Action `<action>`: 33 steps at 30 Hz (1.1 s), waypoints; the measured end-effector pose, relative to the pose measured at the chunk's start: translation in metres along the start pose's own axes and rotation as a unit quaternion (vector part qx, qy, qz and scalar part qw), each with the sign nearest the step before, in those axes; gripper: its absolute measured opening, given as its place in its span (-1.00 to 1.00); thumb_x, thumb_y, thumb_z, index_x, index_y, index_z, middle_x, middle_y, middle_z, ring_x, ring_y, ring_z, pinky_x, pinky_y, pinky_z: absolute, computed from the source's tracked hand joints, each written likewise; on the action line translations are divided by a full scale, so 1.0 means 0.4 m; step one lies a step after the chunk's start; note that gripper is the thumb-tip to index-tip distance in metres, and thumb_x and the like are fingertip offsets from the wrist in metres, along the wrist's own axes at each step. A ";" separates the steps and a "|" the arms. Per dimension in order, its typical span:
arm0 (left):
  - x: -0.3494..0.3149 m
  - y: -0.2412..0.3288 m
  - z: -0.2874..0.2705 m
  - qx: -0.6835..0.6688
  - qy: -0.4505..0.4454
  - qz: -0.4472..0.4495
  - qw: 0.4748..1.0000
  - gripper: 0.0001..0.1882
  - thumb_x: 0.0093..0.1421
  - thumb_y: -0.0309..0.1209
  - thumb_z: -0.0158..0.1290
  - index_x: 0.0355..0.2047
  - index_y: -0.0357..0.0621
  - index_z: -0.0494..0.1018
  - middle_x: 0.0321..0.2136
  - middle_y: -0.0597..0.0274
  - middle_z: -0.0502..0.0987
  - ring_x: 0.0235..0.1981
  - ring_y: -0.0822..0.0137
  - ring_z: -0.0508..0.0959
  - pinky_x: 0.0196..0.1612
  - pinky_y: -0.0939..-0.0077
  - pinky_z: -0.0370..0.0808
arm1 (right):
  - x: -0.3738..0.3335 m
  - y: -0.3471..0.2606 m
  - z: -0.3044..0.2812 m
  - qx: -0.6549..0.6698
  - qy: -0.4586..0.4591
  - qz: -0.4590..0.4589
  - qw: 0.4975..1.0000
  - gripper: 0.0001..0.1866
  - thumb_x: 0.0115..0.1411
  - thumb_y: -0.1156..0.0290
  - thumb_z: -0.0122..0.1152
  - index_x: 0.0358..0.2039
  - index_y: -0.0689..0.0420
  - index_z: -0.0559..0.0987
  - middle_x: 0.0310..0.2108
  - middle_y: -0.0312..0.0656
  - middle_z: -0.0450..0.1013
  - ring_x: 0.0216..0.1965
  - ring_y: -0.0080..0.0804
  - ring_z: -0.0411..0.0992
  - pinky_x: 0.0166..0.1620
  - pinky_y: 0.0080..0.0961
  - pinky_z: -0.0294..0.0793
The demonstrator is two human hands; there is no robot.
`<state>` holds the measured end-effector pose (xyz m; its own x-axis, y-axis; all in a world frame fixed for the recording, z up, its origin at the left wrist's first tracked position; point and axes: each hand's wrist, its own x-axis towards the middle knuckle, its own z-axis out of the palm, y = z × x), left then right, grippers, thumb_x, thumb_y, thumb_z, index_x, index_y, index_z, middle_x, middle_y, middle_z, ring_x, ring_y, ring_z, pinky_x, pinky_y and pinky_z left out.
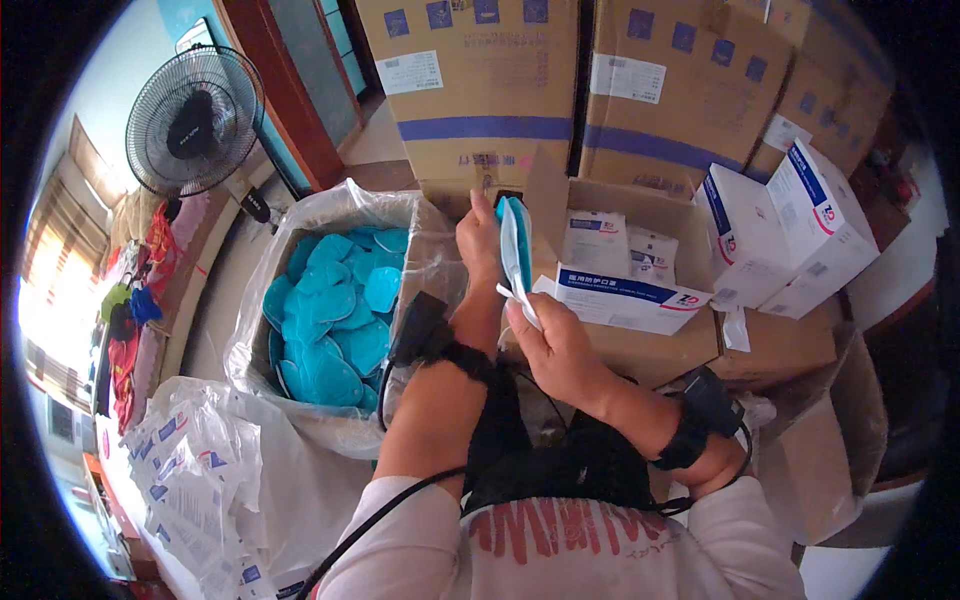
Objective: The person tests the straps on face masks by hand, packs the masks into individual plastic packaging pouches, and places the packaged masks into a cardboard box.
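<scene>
A folded face mask (516,252), white outside and teal inside, stands upright in front of me. My right hand (556,352) pinches its lower end between thumb and fingers, where a white strap shows. Just left of the mask is my left hand (480,242), its thumb stretched upward; its other fingers are partly hidden, and it seems to hold nothing. To the left, a plastic-lined carton (243,330) holds a heap of teal mask pieces (335,300). On the right, an open white box (632,303) contains several white packets (597,242).
Printed clear bags (200,470) lie at the lower left. Two white boxes (790,225) stand at the right, above an open cardboard box (825,440). Large cartons (480,80) form a wall behind. A black fan (195,120) stands at the far left.
</scene>
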<state>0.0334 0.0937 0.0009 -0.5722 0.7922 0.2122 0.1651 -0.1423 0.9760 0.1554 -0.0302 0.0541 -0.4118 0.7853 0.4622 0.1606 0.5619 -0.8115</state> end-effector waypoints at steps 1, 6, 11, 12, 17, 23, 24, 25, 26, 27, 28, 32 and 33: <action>-0.002 0.000 0.015 -0.008 0.003 -0.019 1.000 -0.36 0.17 0.00 -0.34 -0.65 -0.37 0.41 -0.76 -0.02 0.38 -0.69 0.21 0.37 -0.51 0.28 0.29 | 0.005 -0.004 -0.008 -0.031 0.003 -0.005 1.000 -0.78 0.16 0.37 -0.12 -0.43 0.31 0.33 -0.62 0.01 0.29 -0.59 -0.18 0.25 -0.49 -0.42 0.20; 0.033 0.014 0.050 0.246 0.037 0.056 0.967 -0.57 0.17 -0.16 -0.26 -0.48 -0.27 0.45 -0.61 0.13 0.49 -0.58 0.37 0.48 -0.51 0.40 0.40 | -0.036 -0.042 -0.052 -0.054 -0.072 -0.054 0.994 -0.85 0.09 0.42 -0.08 -0.47 0.25 0.37 -0.60 -0.01 0.32 -0.53 -0.09 0.30 -0.43 -0.33 0.27; 0.215 -0.107 -0.281 0.100 0.335 -0.049 0.936 -0.27 0.16 0.03 -0.41 -0.46 -0.59 0.35 -0.53 -0.31 0.42 -0.43 -0.12 0.40 -0.27 0.12 0.26 | -0.140 0.025 -0.174 0.065 -0.039 0.170 0.982 -0.79 0.13 0.33 -0.14 -0.41 0.21 0.39 -0.52 -0.15 0.37 -0.47 -0.35 0.36 -0.40 -0.40 0.35; 0.247 -0.147 -0.354 0.154 0.313 -0.039 0.936 -0.22 0.12 0.11 -0.39 -0.49 -0.58 0.37 -0.50 -0.34 0.42 -0.46 -0.12 0.38 -0.30 0.12 0.25 | -0.145 0.055 -0.205 0.104 -0.004 0.290 0.951 -0.76 0.15 0.30 -0.17 -0.38 0.20 0.40 -0.48 -0.18 0.38 -0.45 -0.45 0.37 -0.39 -0.43 0.37; 0.283 -0.355 -0.705 0.967 0.000 -0.005 0.255 -0.59 0.18 -0.38 -0.29 0.01 -0.34 0.14 -0.01 0.12 0.25 -0.05 0.28 0.32 0.12 0.43 0.03 | -0.222 0.096 -0.411 0.278 0.266 0.312 0.868 -0.68 0.17 0.12 -0.16 -0.39 0.13 0.39 -0.51 -0.25 0.38 -0.54 -0.53 0.34 -0.48 -0.56 0.34; 0.272 -0.550 -0.972 0.906 0.062 -0.068 0.414 -0.54 0.14 -0.19 -0.33 -0.09 -0.31 0.22 -0.27 -0.06 0.41 -0.22 0.07 0.43 -0.20 0.21 0.41 | -0.406 0.025 -0.759 -0.011 0.540 0.196 0.818 -0.63 0.16 0.03 -0.17 -0.48 0.09 0.38 -0.62 -0.34 0.30 -0.61 -0.65 0.25 -0.54 -0.71 0.21; 0.284 -0.559 -0.974 0.828 0.129 -0.062 0.542 -0.49 0.12 -0.10 -0.34 -0.14 -0.30 0.29 -0.36 -0.07 0.46 -0.31 0.01 0.49 -0.27 0.15 0.45 | -0.468 0.023 -0.801 -0.121 0.541 0.185 0.811 -0.60 0.18 0.03 -0.23 -0.56 0.07 0.38 -0.68 -0.33 0.28 -0.64 -0.65 0.22 -0.57 -0.71 0.16; 0.303 -0.564 -0.953 0.731 0.218 -0.107 0.638 -0.49 0.11 -0.07 -0.32 -0.19 -0.27 0.33 -0.33 -0.07 0.45 -0.28 0.01 0.47 -0.23 0.15 0.42 | -0.531 0.027 -0.835 -0.194 0.553 0.220 0.779 -0.60 0.18 0.05 -0.22 -0.59 0.07 0.38 -0.69 -0.33 0.28 -0.65 -0.66 0.22 -0.57 -0.70 0.16; 0.322 -0.554 -0.921 0.661 0.293 -0.106 0.683 -0.48 0.09 -0.04 -0.30 -0.23 -0.24 0.37 -0.29 -0.08 0.44 -0.25 0.01 0.45 -0.20 0.14 0.39 | -0.594 0.041 -0.859 -0.279 0.507 0.200 0.791 -0.59 0.18 0.06 -0.22 -0.62 0.08 0.38 -0.70 -0.33 0.28 -0.65 -0.67 0.22 -0.57 -0.70 0.17; 0.338 -0.535 -0.875 0.563 0.332 -0.077 0.753 -0.48 0.08 -0.01 -0.28 -0.28 -0.22 0.41 -0.26 -0.08 0.43 -0.22 0.00 0.44 -0.16 0.14 0.37 | -0.655 0.067 -0.873 -0.247 0.527 0.285 0.762 -0.60 0.16 0.06 -0.18 -0.60 0.11 0.38 -0.70 -0.33 0.28 -0.64 -0.61 0.23 -0.55 -0.65 0.21; 0.352 -0.502 -0.816 0.498 0.351 -0.032 0.793 -0.50 0.07 -0.03 -0.24 -0.27 -0.22 0.41 -0.24 -0.07 0.42 -0.22 0.01 0.43 -0.16 0.13 0.36 | -0.712 0.097 -0.878 -0.233 0.520 0.307 0.762 -0.60 0.15 0.07 -0.14 -0.59 0.14 0.39 -0.70 -0.33 0.28 -0.64 -0.56 0.25 -0.52 -0.61 0.25; 0.337 -0.335 -0.515 0.280 0.136 0.064 0.948 -0.62 0.12 -0.23 -0.22 -0.18 -0.25 0.36 -0.20 -0.04 0.38 -0.21 0.03 0.40 -0.11 0.22 0.31 | -0.851 0.188 -0.831 -0.567 0.111 0.487 0.655 -0.74 0.09 0.26 -0.05 -0.47 0.22 0.44 -0.54 -0.11 0.37 -0.47 -0.25 0.35 -0.37 -0.41 0.32; 0.313 -0.292 -0.434 0.439 0.105 0.226 0.863 -0.66 0.16 -0.35 -0.26 -0.15 -0.31 0.33 -0.20 -0.05 0.37 -0.18 0.09 0.36 -0.07 0.31 0.26 | -0.844 0.195 -0.819 -0.598 0.084 0.458 0.652 -0.74 0.08 0.27 -0.04 -0.45 0.23 0.45 -0.52 -0.09 0.38 -0.45 -0.22 0.36 -0.34 -0.40 0.33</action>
<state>-0.1972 0.1065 -0.0777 -0.4070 0.6353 0.6562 0.9024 0.1687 0.3964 0.6009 -0.1662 -0.0482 0.4361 0.8949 0.0944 0.8967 -0.4410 0.0380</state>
